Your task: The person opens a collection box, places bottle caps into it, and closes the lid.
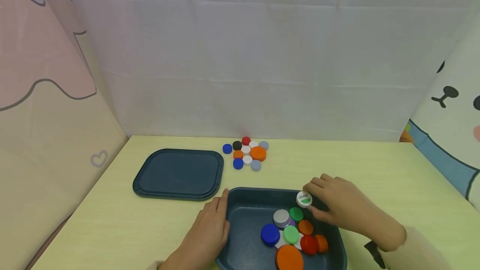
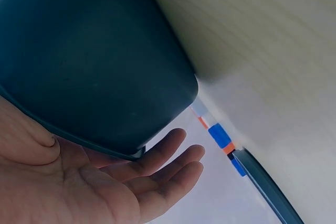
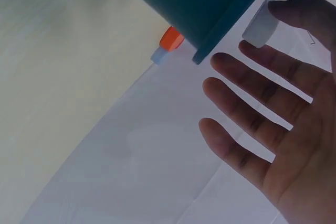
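Observation:
Between thumb and index finger, my right hand (image 1: pixel 339 201) pinches a white bottle cap (image 1: pixel 304 199) with a green mark and lettering on top. It holds the cap over the far right part of a dark blue-green bin (image 1: pixel 243 207); in the right wrist view the cap (image 3: pixel 261 23) shows side-on, the other fingers spread. At the bin's left rim lies my left hand (image 1: pixel 206 232), fingers fairly straight and touching the edge. Inside the bin are several caps, among them a blue cap (image 1: pixel 270 234), a large orange cap (image 1: pixel 289 258), a silver cap (image 1: pixel 281 218) and a red cap (image 1: pixel 309 245).
A dark lid or tray (image 1: pixel 178 174) lies flat at the left of the pale table (image 1: pixel 93 224). Behind the bin sits a cluster of several caps, including an orange cap (image 1: pixel 258 153) and a black cap (image 1: pixel 237 145). A pale cloth wall (image 1: pixel 262 53) stands at the back.

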A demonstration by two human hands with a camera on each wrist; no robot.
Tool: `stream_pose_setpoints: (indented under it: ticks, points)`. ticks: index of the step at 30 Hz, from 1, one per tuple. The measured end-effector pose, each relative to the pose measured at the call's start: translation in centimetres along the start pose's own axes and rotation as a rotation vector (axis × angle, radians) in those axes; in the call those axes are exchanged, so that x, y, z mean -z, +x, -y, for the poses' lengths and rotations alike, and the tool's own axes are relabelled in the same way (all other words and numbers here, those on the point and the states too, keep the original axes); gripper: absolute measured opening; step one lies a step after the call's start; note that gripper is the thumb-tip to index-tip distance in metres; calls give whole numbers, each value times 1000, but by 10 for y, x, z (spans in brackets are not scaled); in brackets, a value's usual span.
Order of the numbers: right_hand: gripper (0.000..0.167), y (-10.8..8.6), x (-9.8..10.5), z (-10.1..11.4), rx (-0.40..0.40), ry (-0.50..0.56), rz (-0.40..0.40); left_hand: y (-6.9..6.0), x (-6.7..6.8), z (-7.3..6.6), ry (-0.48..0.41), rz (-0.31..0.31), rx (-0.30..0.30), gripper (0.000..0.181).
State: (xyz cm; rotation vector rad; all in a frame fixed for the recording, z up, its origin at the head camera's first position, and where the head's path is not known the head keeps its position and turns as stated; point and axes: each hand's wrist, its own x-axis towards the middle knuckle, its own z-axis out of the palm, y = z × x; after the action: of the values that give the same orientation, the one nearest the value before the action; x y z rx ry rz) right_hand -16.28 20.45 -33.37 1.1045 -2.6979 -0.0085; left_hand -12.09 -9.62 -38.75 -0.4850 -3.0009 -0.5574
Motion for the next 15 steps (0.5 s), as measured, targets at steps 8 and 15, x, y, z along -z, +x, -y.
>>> stream_pose_setpoints:
  ticks: [8, 15]
  points:
    - [32, -15, 1, 10, 41, 116, 194, 0, 0, -1, 2, -7, -3, 56]
    - [32, -25, -5, 15, 175, 169, 208, -1, 1, -1, 7, -12, 1, 56]
